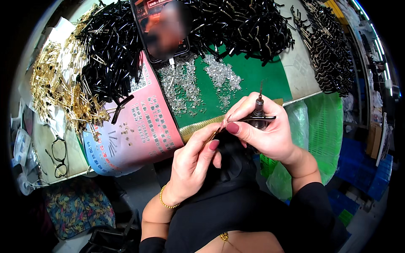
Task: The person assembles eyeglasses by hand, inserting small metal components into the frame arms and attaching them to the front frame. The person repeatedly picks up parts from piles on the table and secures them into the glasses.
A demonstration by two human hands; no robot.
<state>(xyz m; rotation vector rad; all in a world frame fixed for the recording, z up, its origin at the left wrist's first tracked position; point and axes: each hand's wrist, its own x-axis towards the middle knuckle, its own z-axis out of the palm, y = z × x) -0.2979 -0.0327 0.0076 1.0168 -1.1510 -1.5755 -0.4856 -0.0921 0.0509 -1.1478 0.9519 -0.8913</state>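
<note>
Head view, and from where I stand the person's two hands meet just over the near edge of the worktop [298, 71]. The left hand [190, 158] is closed in a pinch on a slim gold-toned piece [217, 133], which lies right where the fingertips of both hands come together. The right hand [272, 135] is curled around a small screwdriver-like tool [260, 102], its thin tip pointing up and away from the work, while thumb and forefinger close near the end of the gold-toned piece. A dark curved bar [266, 118] crosses that same hand; I can't tell whether it belongs to the tool.

To my eye the step in hand is lining up small parts by fingertip, with the driver parked in the palm. What the next move calls for, I'd judge, is a steady left pinch, so that the right fingers can seat whatever they hold before the tool is turned tip-down. Whether a tiny part sits between those fingers is too small to make out.

Beyond the hands, tiny silver pieces [223, 76] lie scattered on a green mat [270, 78], within easy reach. Black slender pieces [244, 27] are heaped behind, gold slender pieces [59, 82] off to the left, and a phone [154, 12] stands among them.
</note>
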